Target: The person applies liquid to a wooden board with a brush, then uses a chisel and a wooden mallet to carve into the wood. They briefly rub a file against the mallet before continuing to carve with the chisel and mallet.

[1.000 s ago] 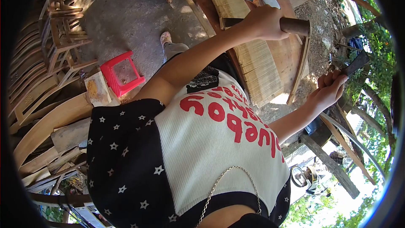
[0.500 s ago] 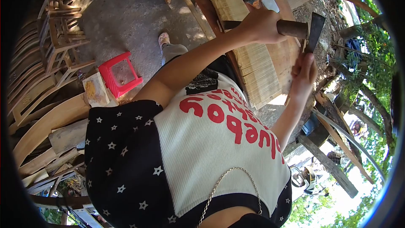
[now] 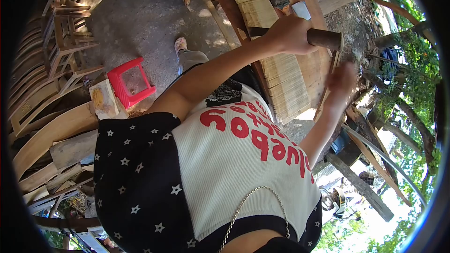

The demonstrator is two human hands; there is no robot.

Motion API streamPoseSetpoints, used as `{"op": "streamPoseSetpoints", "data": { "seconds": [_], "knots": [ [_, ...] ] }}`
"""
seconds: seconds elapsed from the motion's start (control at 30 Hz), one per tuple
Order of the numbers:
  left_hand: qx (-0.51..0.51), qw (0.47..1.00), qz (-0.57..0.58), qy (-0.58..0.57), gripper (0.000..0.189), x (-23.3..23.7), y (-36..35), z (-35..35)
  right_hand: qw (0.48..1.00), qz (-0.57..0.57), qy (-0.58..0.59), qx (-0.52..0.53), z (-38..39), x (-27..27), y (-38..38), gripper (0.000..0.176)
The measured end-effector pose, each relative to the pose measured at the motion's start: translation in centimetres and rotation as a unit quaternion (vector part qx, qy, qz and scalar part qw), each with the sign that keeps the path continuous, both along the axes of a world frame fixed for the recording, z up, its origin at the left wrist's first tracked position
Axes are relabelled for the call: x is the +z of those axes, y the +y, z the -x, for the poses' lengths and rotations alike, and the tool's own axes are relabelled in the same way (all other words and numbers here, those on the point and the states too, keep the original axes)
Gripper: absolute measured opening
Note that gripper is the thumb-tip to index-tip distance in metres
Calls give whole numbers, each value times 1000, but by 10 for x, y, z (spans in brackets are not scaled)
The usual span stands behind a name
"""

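Out in the wood yard, over the wooden tabletop, your left hand stays clenched on the dark tool handle, and your right hand has swung in from the side and blurs just below it, its fingers' grip unreadable, so you are likely mid-strike.

Pale slatted wooden panel lies on brown wooden counter, 1 o'clock. Left hand grips dark cylindrical wooden handle over panel; right hand at its 5 o'clock. Red plastic stool on concrete floor, 10 o'clock; stacked wooden chair frames at stool's 10 o'clock.
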State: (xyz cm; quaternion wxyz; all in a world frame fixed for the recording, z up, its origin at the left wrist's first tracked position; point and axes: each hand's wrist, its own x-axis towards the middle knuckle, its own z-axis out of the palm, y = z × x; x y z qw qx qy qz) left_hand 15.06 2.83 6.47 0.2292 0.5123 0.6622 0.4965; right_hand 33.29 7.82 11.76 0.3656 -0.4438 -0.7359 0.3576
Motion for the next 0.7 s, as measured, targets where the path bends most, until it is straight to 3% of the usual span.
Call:
{"op": "streamPoseSetpoints", "data": {
  "seconds": [0.03,0.1,0.13,0.23,0.3,0.33,0.37,0.43,0.5,0.7],
  "knots": [
    [16,1000,-14,11,21,-3,0,0,982,166,-2,91,19,19,-24,39],
    [13,1000,-24,-2,21,-7,-3,6,994,21,-85,72,12,25,-15,42],
    [8,999,-31,-18,21,-10,-6,6,999,27,16,-17,17,34,-17,42],
    [23,999,-25,-9,20,-11,-9,0,978,38,179,-100,26,44,-21,38],
    [25,999,-19,26,20,-13,-9,-2,994,94,49,-38,25,12,-28,37],
    [24,998,-11,60,20,-13,-9,-4,985,145,11,93,18,10,-28,37],
    [24,998,-12,60,20,-13,-8,-7,985,145,12,93,11,14,-26,37],
    [-4,996,-42,75,21,-5,-12,-14,997,77,-3,-19,2,29,-22,37],
    [-23,995,-68,70,22,4,-14,-27,990,57,116,-64,-8,39,-17,39],
    [-79,990,-79,82,23,11,-11,-42,983,63,138,-103,-26,44,-17,40]
  ]
}}
